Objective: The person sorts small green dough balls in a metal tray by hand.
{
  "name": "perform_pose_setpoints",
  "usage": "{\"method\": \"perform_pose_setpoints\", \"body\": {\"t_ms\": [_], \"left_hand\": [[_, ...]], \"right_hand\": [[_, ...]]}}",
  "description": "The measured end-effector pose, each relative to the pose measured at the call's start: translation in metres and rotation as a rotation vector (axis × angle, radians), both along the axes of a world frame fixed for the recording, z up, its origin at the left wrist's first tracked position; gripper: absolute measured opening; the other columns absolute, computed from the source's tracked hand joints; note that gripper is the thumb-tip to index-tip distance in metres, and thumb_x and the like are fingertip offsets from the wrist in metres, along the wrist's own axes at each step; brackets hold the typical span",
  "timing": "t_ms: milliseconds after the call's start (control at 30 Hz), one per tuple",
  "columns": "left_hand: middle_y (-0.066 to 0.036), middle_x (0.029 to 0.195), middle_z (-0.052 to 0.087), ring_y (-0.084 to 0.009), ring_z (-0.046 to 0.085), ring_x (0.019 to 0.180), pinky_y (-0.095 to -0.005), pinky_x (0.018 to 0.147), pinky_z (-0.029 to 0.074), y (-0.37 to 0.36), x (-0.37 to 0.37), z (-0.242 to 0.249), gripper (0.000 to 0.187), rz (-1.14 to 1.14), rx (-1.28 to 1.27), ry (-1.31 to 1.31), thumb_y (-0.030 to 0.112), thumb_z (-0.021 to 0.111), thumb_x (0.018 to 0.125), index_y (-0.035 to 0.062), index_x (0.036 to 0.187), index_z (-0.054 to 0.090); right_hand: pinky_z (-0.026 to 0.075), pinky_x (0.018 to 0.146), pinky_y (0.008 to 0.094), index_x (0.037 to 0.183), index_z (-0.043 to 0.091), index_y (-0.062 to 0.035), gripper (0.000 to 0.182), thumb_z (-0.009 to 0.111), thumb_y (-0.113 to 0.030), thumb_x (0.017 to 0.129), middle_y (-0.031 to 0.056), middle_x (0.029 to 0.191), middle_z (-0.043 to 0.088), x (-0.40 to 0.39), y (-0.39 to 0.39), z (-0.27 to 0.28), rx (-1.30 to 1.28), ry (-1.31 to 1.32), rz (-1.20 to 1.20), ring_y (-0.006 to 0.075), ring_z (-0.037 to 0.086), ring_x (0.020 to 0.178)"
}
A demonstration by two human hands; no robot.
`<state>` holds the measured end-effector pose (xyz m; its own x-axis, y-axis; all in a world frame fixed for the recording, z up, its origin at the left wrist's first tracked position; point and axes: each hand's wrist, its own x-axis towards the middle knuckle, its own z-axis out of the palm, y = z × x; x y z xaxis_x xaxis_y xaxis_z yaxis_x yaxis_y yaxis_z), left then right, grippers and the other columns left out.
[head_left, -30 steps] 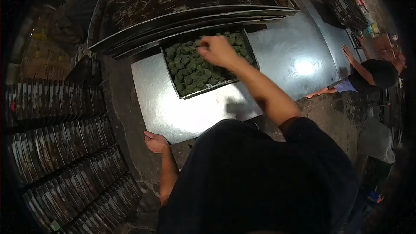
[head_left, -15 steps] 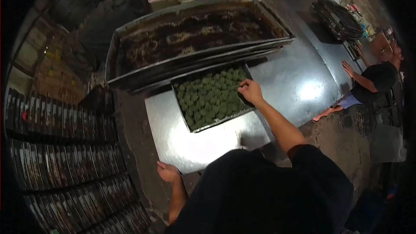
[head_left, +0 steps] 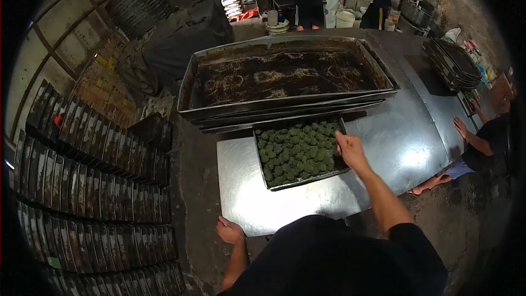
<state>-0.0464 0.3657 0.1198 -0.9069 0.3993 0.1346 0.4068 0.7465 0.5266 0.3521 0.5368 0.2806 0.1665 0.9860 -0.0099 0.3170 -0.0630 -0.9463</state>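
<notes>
A rectangular metal tray filled with dark green, rough-surfaced balls rests on the shiny metal tabletop. My right hand is closed at the tray's right rim, fingers curled over it; the palm side is hidden. At the near left corner of the tabletop, my left hand is closed around the edge, its fingers partly out of sight underneath. Just behind the balls stands a large, shallow metal pan, stained brown inside, on top of other flat pans.
Dark metal trays are racked in rows at the left. More dark trays sit at the table's far right, near another person's hand. Two people stand beyond the table, close to a white bucket. A dark cover drapes something behind.
The view has tilted up and shifted, so the scene appears lower and further right. Both hands keep their places at the tray rim and the table corner.
</notes>
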Motion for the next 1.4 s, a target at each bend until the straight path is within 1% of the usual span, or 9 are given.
{"method": "perform_pose_setpoints", "body": {"t_ms": [133,233,500,567,633,833,1100,1233,1400], "left_hand": [[-0.022,0.090,0.060,-0.0418,0.057,0.089,-0.0512,0.076,0.043,0.003,0.002,0.007,0.051,0.023,-0.007,0.003,0.041,0.040,0.099,-0.0031,0.090,0.063],[-0.022,0.089,0.060,-0.0419,0.057,0.088,-0.0511,0.075,0.043,-0.001,-0.001,0.006,0.050,0.001,0.009,-0.022,0.040,0.041,0.099,-0.0033,0.090,0.064],[-0.022,0.089,0.063,-0.0403,0.059,0.085,-0.0482,0.074,0.045,-0.003,-0.012,-0.013,0.045,-0.013,0.059,0.100,0.038,0.047,0.096,-0.0014,0.082,0.063],[-0.022,0.090,0.064,-0.0414,0.060,0.085,-0.0493,0.074,0.045,-0.011,-0.030,-0.051,0.047,-0.158,0.054,0.147,0.039,0.044,0.098,-0.0021,0.084,0.064],[-0.023,0.095,0.065,-0.0425,0.060,0.086,-0.0498,0.075,0.046,-0.001,-0.021,-0.030,0.051,-0.046,0.166,-0.170,0.040,0.041,0.099,-0.0034,0.091,0.066],[-0.024,0.100,0.065,-0.0420,0.060,0.093,-0.0485,0.082,0.045,-0.001,-0.007,-0.013,0.057,-0.049,0.073,-0.025,0.046,0.037,0.099,-0.0038,0.104,0.065],[-0.022,0.100,0.063,-0.0416,0.057,0.094,-0.0502,0.081,0.044,0.000,-0.003,0.002,0.058,-0.028,-0.008,-0.066,0.045,0.035,0.100,-0.0046,0.103,0.063],[-0.022,0.103,0.062,-0.0409,0.057,0.096,-0.0490,0.083,0.044,-0.002,-0.006,-0.007,0.058,-0.020,0.005,-0.030,0.045,0.034,0.100,-0.0041,0.104,0.064],[-0.022,0.106,0.061,-0.0398,0.057,0.098,-0.0480,0.084,0.045,-0.003,-0.002,0.004,0.057,-0.015,-0.042,-0.106,0.044,0.034,0.100,-0.0037,0.107,0.065]], "right_hand": [[0.036,0.044,0.0267,0.080,0.058,-0.0040,0.034,0.052,-0.034,0.096,0.0019,0.060,0.056,0.009,-0.033,0.028,-0.081,0.130,0.010,0.0092,0.049,0.049],[0.037,0.040,0.0274,0.084,0.058,-0.0072,0.026,0.052,-0.031,0.094,0.0051,0.063,0.059,0.034,-0.038,-0.023,-0.446,0.890,-0.269,0.0141,0.047,0.043],[0.018,0.035,0.0291,0.050,0.030,-0.0172,0.059,0.051,-0.051,0.094,-0.0030,0.043,0.032,-0.038,-0.045,-0.020,-0.332,0.420,-0.160,0.0100,0.024,0.035],[0.031,0.040,0.0261,0.064,0.050,-0.0126,0.049,0.049,-0.051,0.094,0.0014,0.057,0.049,-0.037,-0.035,-0.025,-0.497,0.454,-0.009,0.0125,0.045,0.045],[0.051,0.066,0.0261,0.115,0.056,-0.0045,0.029,0.056,-0.026,0.095,0.0128,0.110,0.059,-0.043,-0.035,-0.030,-0.423,0.740,-0.009,0.0241,0.061,0.103],[0.036,0.044,0.0235,0.086,0.055,-0.0149,0.026,0.064,-0.039,0.088,0.0073,0.081,0.061,-0.036,-0.043,-0.050,-0.588,1.154,-0.278,0.0128,0.048,0.057],[0.021,0.036,0.0280,0.055,0.040,-0.0153,0.048,0.059,-0.038,0.093,-0.0016,0.045,0.037,-0.067,-0.020,-0.073,-0.336,0.510,-0.143,0.0106,0.029,0.034],[0.049,0.064,0.0329,0.081,0.066,-0.0011,0.030,0.066,-0.031,0.085,0.0127,0.079,0.068,-0.082,0.010,-0.072,0.015,-0.313,0.174,0.0216,0.064,0.072],[0.048,0.090,0.0393,0.113,0.063,-0.0021,0.041,0.068,-0.024,0.079,0.0193,0.113,0.064,-0.081,0.017,-0.011,0.028,-0.286,0.204,0.0349,0.061,0.104]]}}
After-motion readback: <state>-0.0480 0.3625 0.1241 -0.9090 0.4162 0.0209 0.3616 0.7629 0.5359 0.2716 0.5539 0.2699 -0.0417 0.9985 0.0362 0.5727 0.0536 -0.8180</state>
